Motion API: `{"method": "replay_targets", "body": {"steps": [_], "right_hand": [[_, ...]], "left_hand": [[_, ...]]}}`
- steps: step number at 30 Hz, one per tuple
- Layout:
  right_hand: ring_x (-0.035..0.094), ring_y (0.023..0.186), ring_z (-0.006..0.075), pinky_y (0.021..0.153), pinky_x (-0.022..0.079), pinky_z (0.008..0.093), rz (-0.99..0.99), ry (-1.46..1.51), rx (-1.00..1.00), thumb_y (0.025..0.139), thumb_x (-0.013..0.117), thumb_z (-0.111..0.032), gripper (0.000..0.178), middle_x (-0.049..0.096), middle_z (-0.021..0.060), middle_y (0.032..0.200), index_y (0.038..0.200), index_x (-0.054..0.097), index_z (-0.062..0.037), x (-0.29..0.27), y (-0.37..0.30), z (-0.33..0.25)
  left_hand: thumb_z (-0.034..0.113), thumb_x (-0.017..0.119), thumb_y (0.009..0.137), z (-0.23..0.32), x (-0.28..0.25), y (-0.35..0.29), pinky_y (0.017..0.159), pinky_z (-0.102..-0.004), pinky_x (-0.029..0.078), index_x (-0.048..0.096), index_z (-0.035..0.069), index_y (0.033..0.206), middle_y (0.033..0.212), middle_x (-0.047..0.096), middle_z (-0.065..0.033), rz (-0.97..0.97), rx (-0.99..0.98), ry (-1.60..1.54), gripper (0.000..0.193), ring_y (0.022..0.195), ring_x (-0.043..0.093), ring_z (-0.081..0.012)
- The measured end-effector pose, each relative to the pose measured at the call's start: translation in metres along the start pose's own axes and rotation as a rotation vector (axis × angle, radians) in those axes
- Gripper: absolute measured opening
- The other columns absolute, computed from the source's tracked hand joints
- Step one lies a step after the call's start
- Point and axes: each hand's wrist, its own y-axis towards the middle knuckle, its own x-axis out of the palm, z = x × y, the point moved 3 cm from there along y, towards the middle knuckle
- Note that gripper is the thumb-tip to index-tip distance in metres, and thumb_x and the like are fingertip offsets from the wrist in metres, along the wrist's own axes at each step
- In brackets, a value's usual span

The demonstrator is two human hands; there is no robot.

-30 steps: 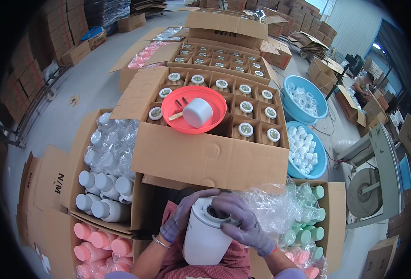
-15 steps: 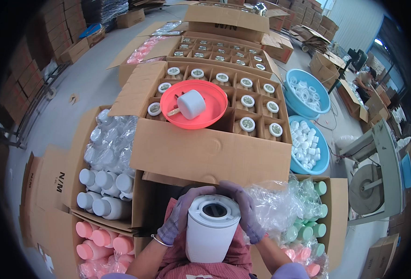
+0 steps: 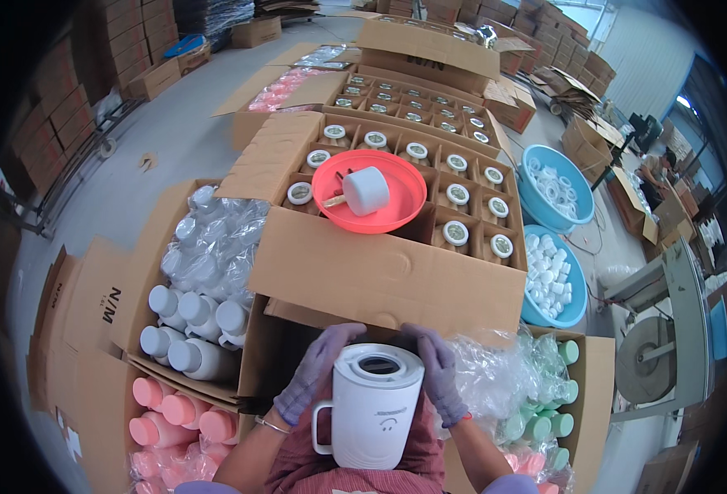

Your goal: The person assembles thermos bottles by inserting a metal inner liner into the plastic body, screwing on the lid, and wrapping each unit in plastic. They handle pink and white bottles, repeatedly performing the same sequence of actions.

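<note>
In front of my lap stands a white jug [image 3: 377, 428] with a side handle on its left and a small dark marking on its front. Its white ring-shaped top has a round opening with a dark inside. My left hand [image 3: 318, 370], in a purple-grey glove, lies against the jug's upper left side above the handle. My right hand [image 3: 440, 370], gloved alike, lies along the upper right side. Between them the two hands hold the jug, fingers reaching past its far rim. The fingertips' contact behind it is partly hidden.
Ahead, a divided carton [image 3: 396, 272] holds several white-lidded jars; a red basin [image 3: 408, 206] with a white cup rests on it. Cartons of white bottles [image 3: 199, 358], pink bottles [image 3: 162, 430] and green-capped bottles [image 3: 536, 428] flank me. Two blue tubs [image 3: 579, 292] of white parts stand right.
The jug has turned between my hands, so its handle and front marking now show. My view has shifted, and the surroundings sit slightly further right in the picture.
</note>
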Motion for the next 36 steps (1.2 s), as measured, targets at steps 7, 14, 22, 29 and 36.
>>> {"method": "replay_targets", "body": {"steps": [7,14,22,29,36], "right_hand": [[0.047,0.133,0.0279,0.117,0.032,0.0412,0.135,0.488,-0.13,0.107,0.033,-0.029,0.05,0.05,0.0186,0.143,0.141,0.043,0.0057,-0.01,0.006,0.02],[0.051,0.131,0.0307,0.112,0.036,0.0382,-0.191,-0.163,-0.198,0.106,0.038,-0.027,0.045,0.058,0.0203,0.134,0.136,0.053,0.0024,0.011,0.019,-0.018],[0.058,0.112,0.0385,0.112,0.031,0.0573,-0.15,-0.608,-0.48,0.08,0.057,-0.009,0.048,0.06,0.0192,0.12,0.127,0.054,0.0001,0.022,-0.075,-0.108],[0.058,0.116,0.0388,0.095,0.052,0.0452,-0.271,-0.516,-0.561,0.077,0.073,-0.012,0.062,0.059,0.0203,0.129,0.134,0.052,0.0009,0.053,-0.069,-0.142],[0.048,0.129,0.0392,0.111,0.037,0.0475,-0.456,-0.251,-0.344,0.075,0.079,-0.028,0.073,0.054,0.0194,0.135,0.137,0.051,-0.0014,-0.016,-0.014,-0.064]], "left_hand": [[0.036,0.033,0.107,-0.024,-0.013,0.006,0.117,-0.0392,0.033,0.041,-0.004,0.145,0.145,0.049,-0.0187,0.096,0.124,-0.064,0.055,0.139,0.043,-0.0282],[0.028,0.038,0.106,0.014,-0.001,-0.004,0.119,-0.0401,0.03,0.031,-0.007,0.15,0.152,0.04,-0.0198,-0.163,-0.038,-0.418,0.057,0.142,0.04,-0.0297],[0.028,0.052,0.1,0.063,0.03,-0.009,0.099,-0.0377,0.05,0.058,-0.007,0.129,0.13,0.061,-0.019,-0.272,-0.058,-0.347,0.046,0.116,0.063,-0.0267],[0.036,0.047,0.103,0.04,0.077,0.043,0.097,-0.033,0.05,0.06,-0.002,0.128,0.117,0.066,-0.0147,-0.758,-0.284,-0.777,0.047,0.107,0.065,-0.0217],[0.029,0.043,0.103,0.031,0.016,0.002,0.113,-0.0343,0.036,0.056,-0.004,0.134,0.137,0.057,-0.0137,-0.365,0.001,-0.133,0.047,0.129,0.052,-0.0216]]}}
